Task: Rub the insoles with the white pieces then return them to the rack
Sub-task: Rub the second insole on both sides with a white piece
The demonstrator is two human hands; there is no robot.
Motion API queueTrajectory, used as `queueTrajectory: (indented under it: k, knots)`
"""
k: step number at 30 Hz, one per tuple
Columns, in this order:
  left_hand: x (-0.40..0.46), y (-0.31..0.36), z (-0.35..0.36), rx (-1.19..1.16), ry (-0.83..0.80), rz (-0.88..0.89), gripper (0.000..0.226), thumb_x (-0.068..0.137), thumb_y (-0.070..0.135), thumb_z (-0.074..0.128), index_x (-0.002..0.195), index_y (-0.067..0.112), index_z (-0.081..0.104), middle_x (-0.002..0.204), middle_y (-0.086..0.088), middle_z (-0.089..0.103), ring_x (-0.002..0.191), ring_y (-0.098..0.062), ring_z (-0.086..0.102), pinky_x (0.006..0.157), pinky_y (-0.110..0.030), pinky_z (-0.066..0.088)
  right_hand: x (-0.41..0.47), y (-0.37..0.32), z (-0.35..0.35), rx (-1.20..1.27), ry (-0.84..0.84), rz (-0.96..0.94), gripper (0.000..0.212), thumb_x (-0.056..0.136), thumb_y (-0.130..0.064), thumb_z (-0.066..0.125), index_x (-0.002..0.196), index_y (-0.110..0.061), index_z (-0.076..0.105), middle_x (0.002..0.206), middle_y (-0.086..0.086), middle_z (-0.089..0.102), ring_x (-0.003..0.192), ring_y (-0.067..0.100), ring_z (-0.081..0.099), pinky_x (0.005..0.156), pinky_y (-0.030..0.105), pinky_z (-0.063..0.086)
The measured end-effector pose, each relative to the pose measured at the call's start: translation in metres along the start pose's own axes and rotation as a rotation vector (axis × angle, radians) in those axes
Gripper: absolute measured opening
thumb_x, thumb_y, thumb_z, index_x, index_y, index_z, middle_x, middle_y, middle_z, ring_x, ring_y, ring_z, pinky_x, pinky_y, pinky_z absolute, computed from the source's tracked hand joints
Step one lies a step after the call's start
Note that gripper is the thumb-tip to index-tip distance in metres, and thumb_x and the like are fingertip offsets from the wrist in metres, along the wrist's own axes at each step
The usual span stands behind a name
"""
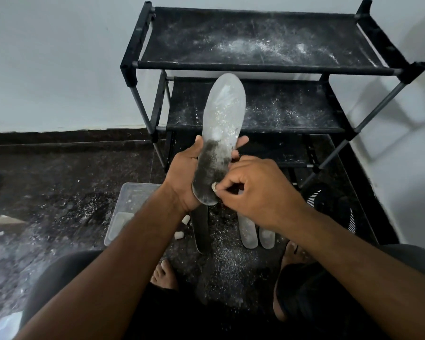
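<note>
Two hands share the work: left hand (182, 173) grips the insole (219, 141) mid-length, long axis running away upward, while right hand (258, 190) pinches a white piece (214, 186) against the near heel.

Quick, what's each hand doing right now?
Left hand: holding the insole from below.
Right hand: pinching a white piece against the insole's heel.

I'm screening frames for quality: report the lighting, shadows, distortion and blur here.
Head view: dim, soft light; rack casts a faint shadow on the right wall; wide-angle lens bows its posts and the floor edge; insole and both hands sharp, lower corners softer.
</note>
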State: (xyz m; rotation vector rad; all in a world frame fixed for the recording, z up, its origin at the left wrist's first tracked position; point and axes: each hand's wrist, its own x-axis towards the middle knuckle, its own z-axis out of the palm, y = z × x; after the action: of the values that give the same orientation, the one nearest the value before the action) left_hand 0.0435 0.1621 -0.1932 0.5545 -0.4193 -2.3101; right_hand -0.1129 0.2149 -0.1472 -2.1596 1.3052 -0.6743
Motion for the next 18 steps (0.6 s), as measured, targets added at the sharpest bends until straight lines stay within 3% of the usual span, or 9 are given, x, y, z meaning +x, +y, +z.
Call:
queueTrajectory:
  k: [3,8,12,15,18]
  knots:
    - [0.0,-0.003,0.003,-0.015,0.023,-0.007,0.078,0.108,0.06,0.024,0.155,0.0,0.039,0.11,-0.01,0.059,0.097,-0.019,0.058,0.091,-0.032,0.055,0.0,-0.002,-0.001,0.044,-0.069,-0.045,0.005,0.08,-0.021,0.078,0.075,-0.02,0.078,0.073,-0.014,0.068,0.076,0.0,0.061,0.075,0.029,0.054]
    - [0.003,-0.008,0.01,-0.027,0.079,0.048,0.07,0.11,0.054,0.026,0.154,0.001,0.041,0.132,-0.018,0.066,0.103,-0.021,0.065,0.089,-0.033,0.059,0.006,-0.014,0.0,0.109,-0.039,-0.087,0.003,0.08,-0.016,0.078,0.077,-0.016,0.078,0.078,-0.011,0.07,0.079,0.003,0.061,0.088,0.028,0.047]
    - [0.0,-0.005,0.007,-0.021,0.05,-0.019,0.077,0.108,0.06,0.025,0.154,0.0,0.041,0.107,-0.012,0.064,0.094,-0.02,0.061,0.086,-0.032,0.057,0.001,-0.005,-0.004,0.009,-0.208,-0.074,0.002,0.08,-0.019,0.077,0.079,-0.018,0.078,0.08,-0.013,0.069,0.079,0.0,0.061,0.079,0.027,0.053]
    - [0.002,-0.005,0.006,-0.04,0.046,-0.01,0.075,0.108,0.058,0.028,0.157,0.002,0.036,0.11,-0.016,0.07,0.094,-0.021,0.065,0.083,-0.034,0.059,0.002,-0.009,0.001,0.004,-0.118,-0.097,0.004,0.081,-0.021,0.077,0.079,-0.018,0.078,0.078,-0.012,0.068,0.082,0.002,0.057,0.079,0.031,0.051]
    - [0.002,-0.004,0.008,-0.054,0.047,0.007,0.074,0.109,0.058,0.027,0.157,0.003,0.036,0.111,-0.015,0.071,0.092,-0.021,0.066,0.081,-0.033,0.06,0.006,-0.014,0.004,0.018,-0.083,-0.134,0.006,0.082,-0.018,0.076,0.078,-0.015,0.077,0.078,-0.009,0.068,0.079,0.003,0.056,0.078,0.026,0.049]
